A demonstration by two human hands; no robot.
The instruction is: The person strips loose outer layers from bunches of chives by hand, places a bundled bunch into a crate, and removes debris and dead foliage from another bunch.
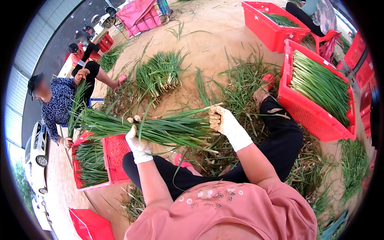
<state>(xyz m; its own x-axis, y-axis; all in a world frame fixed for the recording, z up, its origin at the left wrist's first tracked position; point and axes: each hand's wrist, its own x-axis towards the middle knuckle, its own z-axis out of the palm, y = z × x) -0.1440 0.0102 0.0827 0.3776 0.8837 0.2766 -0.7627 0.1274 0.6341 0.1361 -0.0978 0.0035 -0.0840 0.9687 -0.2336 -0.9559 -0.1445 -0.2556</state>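
Note:
A long bunch of garlic chives [172, 130] lies sideways above my lap, its leafy ends to the left and pale stem ends to the right. My left hand [138, 142], in a white glove, is closed around the bunch near its middle, with the fingertips showing above the leaves. My right hand [224, 121], in a white glove with soiled fingers, is closed at the stem ends. A thin pale stalk [216, 105] sticks out between its thumb and forefinger. Loose leaves and trimmings [244, 90] cover the ground beyond my hands.
A red crate [282, 100] of aligned chives stands at right, another red crate [118, 156] at left. A chive pile [160, 74] lies ahead. At left a co-worker [60, 100] in a patterned top holds chives; others sit farther off.

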